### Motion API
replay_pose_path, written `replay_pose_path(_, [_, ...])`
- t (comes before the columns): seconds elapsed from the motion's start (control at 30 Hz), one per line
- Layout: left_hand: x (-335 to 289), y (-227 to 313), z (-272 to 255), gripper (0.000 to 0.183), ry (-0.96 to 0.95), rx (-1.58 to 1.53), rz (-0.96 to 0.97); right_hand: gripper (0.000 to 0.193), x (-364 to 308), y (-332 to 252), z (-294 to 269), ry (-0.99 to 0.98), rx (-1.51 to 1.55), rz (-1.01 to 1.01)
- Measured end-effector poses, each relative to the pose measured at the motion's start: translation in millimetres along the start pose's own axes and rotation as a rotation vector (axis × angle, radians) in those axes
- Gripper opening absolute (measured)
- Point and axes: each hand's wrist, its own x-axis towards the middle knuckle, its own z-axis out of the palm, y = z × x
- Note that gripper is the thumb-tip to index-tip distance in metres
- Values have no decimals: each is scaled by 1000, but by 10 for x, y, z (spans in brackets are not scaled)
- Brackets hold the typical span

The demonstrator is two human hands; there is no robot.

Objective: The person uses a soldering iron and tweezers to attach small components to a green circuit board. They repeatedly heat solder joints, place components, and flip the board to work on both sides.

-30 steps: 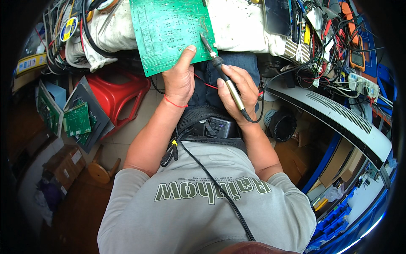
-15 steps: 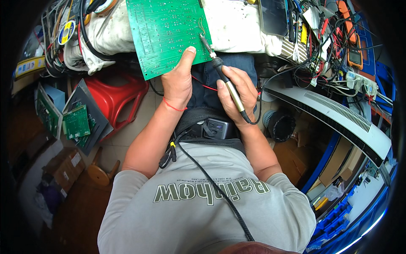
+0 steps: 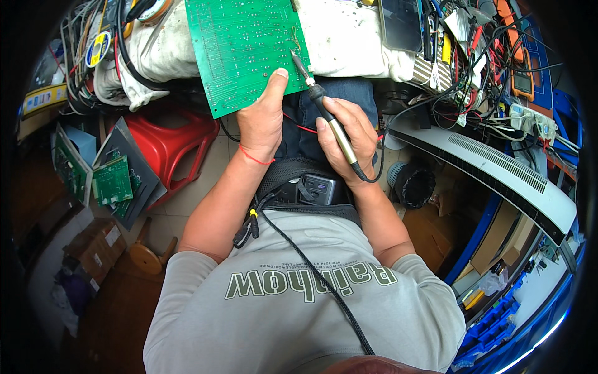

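- On the floor at the far left, a small green board (image 3: 112, 181) leaned against a grey panel, beside a red plastic stool (image 3: 168, 146); neither had shifted over the last second.
- The large green circuit board (image 3: 246, 53) lay on the white cloth (image 3: 349, 37) at the top, its lower edge overhanging toward the person's lap. Compared with a second before, it sat slightly further left and lower in view, most likely a small tilt of the head and not a move of the board itself.
- The left hand (image 3: 261, 121) stayed where it had been, fingers curled under the board's lower right edge and thumb pressed flat on top, pinning it.
- The right hand (image 3: 349, 140) kept its closed pen-style grip on the soldering iron (image 3: 324, 112), fingers wrapped around the yellow-and-black handle.
- The iron's tip, close by the board's right edge a second earlier, now met that edge just above the left thumb, so the work looked to be settled on one spot there.
- To the right, a tangle of wires (image 3: 473, 56) and a white vented cover (image 3: 498, 168) lay unchanged.
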Motion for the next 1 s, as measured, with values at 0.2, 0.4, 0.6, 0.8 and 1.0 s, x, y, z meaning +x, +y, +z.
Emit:
replay_pose_path(0.2, [-8,-19,-2,18,8,24,6,40,8,-14,-3,3,-13,5])
replay_pose_path(0.4, [-7,-19,-10,17,16,47,-8,39,12,-15,-4,-2,-14,10])
replay_pose_path(0.6, [-9,-6,4,16,17,46,1,39,14,-14,-7,-1,-15,10])
replay_pose_path(0.8, [-4,-8,2,16,20,36,-8,39,3,-11,-9,0,20,45])
replay_pose_path(1.0, [-5,0,3,18,10,50,18,37,-15,-12,-19,0,52,86])
